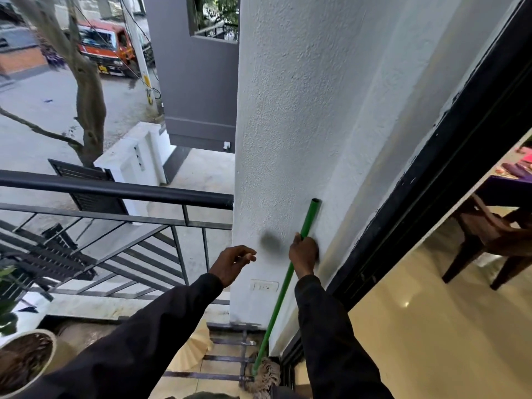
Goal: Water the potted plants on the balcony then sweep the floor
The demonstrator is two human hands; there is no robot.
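Note:
A long green handle [283, 286] leans against the white textured wall, its stringy mop-like head [263, 377] resting on the balcony floor. My right hand [303, 253] is wrapped around the handle near its top end. My left hand [234, 262] hovers a little to the left of it, fingers loosely curled and holding nothing. At the lower left, a white pot [27, 361] with dark dry matter inside stands on the floor, with green leaves [7, 295] above it. Both arms wear dark sleeves.
A black metal railing [115, 191] runs along the balcony's left side, street and truck far below. A pale fan-shaped broom [191, 349] lies on the floor beside a floor grate [230, 357]. A black sliding door frame [431, 174] opens right onto a room with a wooden chair [489, 237].

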